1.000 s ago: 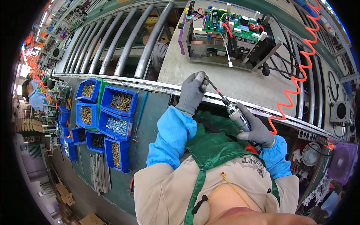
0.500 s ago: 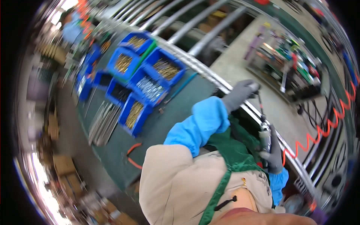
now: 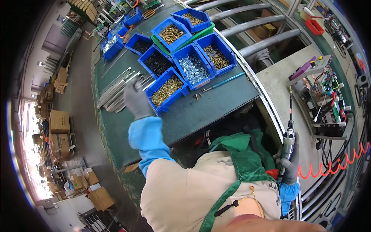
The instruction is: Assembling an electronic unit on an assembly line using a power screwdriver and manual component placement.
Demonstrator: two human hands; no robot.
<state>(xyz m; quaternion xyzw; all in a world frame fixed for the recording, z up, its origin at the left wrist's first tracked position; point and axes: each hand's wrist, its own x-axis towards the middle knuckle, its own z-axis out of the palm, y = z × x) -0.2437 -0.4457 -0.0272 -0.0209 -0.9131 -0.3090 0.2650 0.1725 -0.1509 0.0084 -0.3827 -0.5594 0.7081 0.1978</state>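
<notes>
i see my left hand (image 3: 136,99) in its grey glove stretched out over the green table (image 3: 216,104), fingers loose and apart, holding nothing that i can make out. it hangs just beside the nearest blue bin (image 3: 167,89), the one full of brass-coloured screws, and next to a bundle of metal rails (image 3: 118,91) lying flat on the table. my right hand (image 3: 288,164) is clamped around the grip of a power screwdriver (image 3: 288,141), which stands nearly upright with its thin bit pointing up toward the circuit board assembly (image 3: 322,98) on the grey work plate. an orange coiled hose (image 3: 334,164) runs off from the tool to the right. more blue bins of screws sit further back.
</notes>
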